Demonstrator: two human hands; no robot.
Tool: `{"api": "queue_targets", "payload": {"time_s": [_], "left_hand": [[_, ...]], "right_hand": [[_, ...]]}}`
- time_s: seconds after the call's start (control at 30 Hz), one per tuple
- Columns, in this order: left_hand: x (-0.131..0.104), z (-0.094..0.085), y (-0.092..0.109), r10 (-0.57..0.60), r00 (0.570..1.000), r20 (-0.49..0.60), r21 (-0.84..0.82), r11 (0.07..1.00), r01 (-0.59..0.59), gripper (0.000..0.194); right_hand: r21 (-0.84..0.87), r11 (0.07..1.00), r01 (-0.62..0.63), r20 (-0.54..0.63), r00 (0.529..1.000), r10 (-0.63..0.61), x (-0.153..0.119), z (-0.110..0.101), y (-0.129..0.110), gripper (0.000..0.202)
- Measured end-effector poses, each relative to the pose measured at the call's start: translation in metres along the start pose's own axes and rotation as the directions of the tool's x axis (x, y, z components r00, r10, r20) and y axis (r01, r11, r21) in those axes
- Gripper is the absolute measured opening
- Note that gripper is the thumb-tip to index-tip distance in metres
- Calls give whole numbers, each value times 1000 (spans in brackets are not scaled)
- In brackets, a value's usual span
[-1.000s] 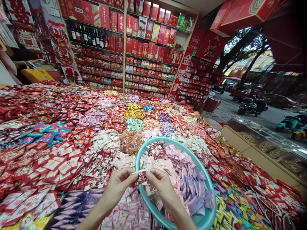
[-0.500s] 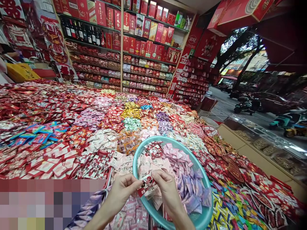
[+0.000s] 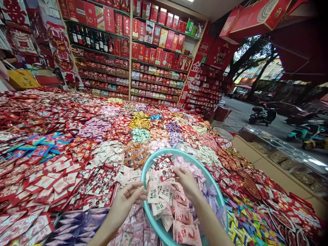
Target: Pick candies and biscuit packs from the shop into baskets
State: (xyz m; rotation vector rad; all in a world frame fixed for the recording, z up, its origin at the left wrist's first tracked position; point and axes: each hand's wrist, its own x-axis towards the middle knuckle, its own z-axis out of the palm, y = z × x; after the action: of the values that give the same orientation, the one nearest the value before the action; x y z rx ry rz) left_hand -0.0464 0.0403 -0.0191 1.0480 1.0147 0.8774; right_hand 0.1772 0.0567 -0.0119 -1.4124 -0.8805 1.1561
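A teal plastic basket sits in front of me, holding wrapped sweets in separate groups: white packets with black lettering, pink packets and shiny purple ones. Over its left half, my right hand pinches a small red and white candy packet between thumb and fingertips. My left hand is beside the basket's left rim with fingers apart and nothing in them. Part of the basket's right side is hidden behind my right forearm.
Heaps of wrapped candy surround the basket, with purple packets at lower left and colourful ones at lower right. Shelves of boxes and bottles stand behind. Right of the heaps is a glass-topped case; scooters stand outside.
Both hands held the red packet at the basket's left rim. The left has let go and moved slightly left; the right has carried the packet up and right over the basket.
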Motion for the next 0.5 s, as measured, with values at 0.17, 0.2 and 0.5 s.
{"api": "queue_targets", "payload": {"time_s": [0.17, 0.2, 0.5], "left_hand": [[-5, -27, -9, 19, 992, -127, -2, 1000, -19, 43], [-7, -32, -12, 17, 989, -147, -4, 1000, -17, 44], [-23, -78, -32, -43, 952, -302, 8, 999, 48, 52]], "right_hand": [[-100, 994, 54, -100, 993, -64, 65, -6, -10, 36], [-131, 989, 63, -107, 991, -77, 75, -3, -10, 36], [-501, 847, 180, -146, 947, -287, 117, 16, 12, 29]]}}
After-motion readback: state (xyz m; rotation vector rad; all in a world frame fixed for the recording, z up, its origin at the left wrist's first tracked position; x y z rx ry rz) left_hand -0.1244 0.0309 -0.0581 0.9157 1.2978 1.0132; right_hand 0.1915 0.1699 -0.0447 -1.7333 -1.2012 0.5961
